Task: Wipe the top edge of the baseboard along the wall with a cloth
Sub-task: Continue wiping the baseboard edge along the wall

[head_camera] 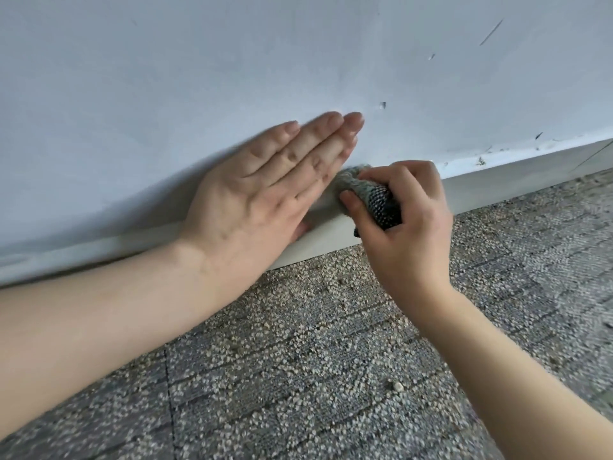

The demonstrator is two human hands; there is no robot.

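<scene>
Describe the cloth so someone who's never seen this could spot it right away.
Follow the pale baseboard at the foot of the wall to the right hand. The cloth is bunched in its grip: the only knitted, grey-green thing against smooth paint.

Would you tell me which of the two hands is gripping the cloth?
The right hand grips the bunched cloth against the baseboard; the left hand lies flat on the wall, holding nothing.

A pale blue-grey painted wall fills the upper half, matt and evenly lit by soft, diffuse light. Thin dark scratches and small chips mark its right side. Below lies a speckled grey-and-beige loop-pile carpet, laid in tiles with dark seams between the squares.
</scene>
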